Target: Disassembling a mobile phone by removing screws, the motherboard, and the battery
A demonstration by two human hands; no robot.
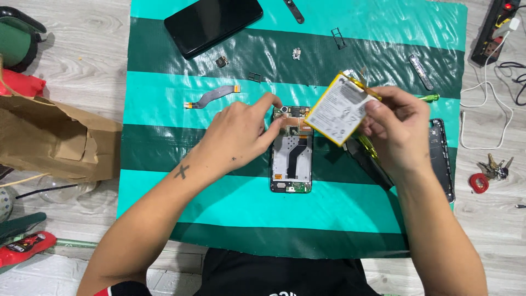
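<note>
Pinched between right hand [397, 129] fingertips: flat white rectangular phone battery with yellow edging [338, 109], held tilted above the green-striped plastic mat [350, 33]. Left hand [241, 134] rests fingertips on the top end of the opened phone chassis with exposed circuit board [291, 159], holding nothing. Chassis lies mid-mat. Dark back cover [442, 159] lies right of it, black phone with dark screen [213, 22] at far edge, flat flex cable [212, 97] to the left.
</note>
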